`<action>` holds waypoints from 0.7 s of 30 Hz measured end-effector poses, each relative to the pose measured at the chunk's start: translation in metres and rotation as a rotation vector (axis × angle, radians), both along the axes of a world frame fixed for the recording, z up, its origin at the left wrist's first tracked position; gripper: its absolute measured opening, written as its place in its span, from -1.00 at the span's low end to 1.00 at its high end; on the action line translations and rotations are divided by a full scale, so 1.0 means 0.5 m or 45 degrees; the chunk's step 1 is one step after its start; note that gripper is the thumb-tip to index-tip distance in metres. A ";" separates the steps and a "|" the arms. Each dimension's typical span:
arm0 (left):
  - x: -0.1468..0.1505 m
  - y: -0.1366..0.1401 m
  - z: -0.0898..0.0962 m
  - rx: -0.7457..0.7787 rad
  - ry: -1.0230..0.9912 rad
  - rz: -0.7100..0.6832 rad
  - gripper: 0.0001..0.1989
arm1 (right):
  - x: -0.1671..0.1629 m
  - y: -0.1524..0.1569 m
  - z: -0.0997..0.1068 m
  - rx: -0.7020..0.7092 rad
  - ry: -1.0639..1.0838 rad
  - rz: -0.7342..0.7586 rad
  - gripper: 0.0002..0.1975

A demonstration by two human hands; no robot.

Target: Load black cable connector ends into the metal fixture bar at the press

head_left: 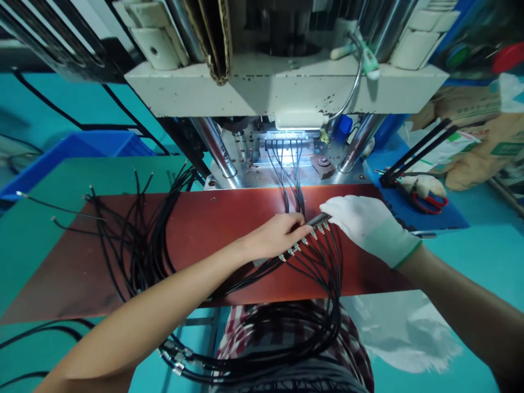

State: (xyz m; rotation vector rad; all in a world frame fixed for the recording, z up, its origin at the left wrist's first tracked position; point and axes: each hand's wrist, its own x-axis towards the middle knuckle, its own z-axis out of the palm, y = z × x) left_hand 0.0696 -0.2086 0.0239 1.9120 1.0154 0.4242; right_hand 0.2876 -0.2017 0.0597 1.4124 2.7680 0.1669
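Over the red-brown board, a dark narrow bar (318, 219) lies at a slant between my hands. Bare, my left hand (280, 233) is closed on its left part, thumb along the near side. My right hand (364, 221), in a white glove, pinches its right end. Several small metal connectors (305, 240) stick out in a row along the bar's near edge. Black cables (333, 267) run from them down over my lap. Beyond my hands, more cables (301, 191) lead into a lit metal mould (286, 154) in the press. My left fingers partly cover the bar.
The press's pale plate (286, 90) and its steel posts (213, 147) stand ahead. A bundle of black cables (159, 234) lies on the board (245, 204) at left. Red-handled scissors (429, 203) rest on a blue surface at right. A blue bin (82, 150) is at far left.
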 end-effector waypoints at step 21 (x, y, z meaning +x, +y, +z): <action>-0.070 0.098 0.031 1.102 0.747 -0.412 -0.66 | 0.136 0.061 -0.052 -0.276 0.025 -0.404 -0.70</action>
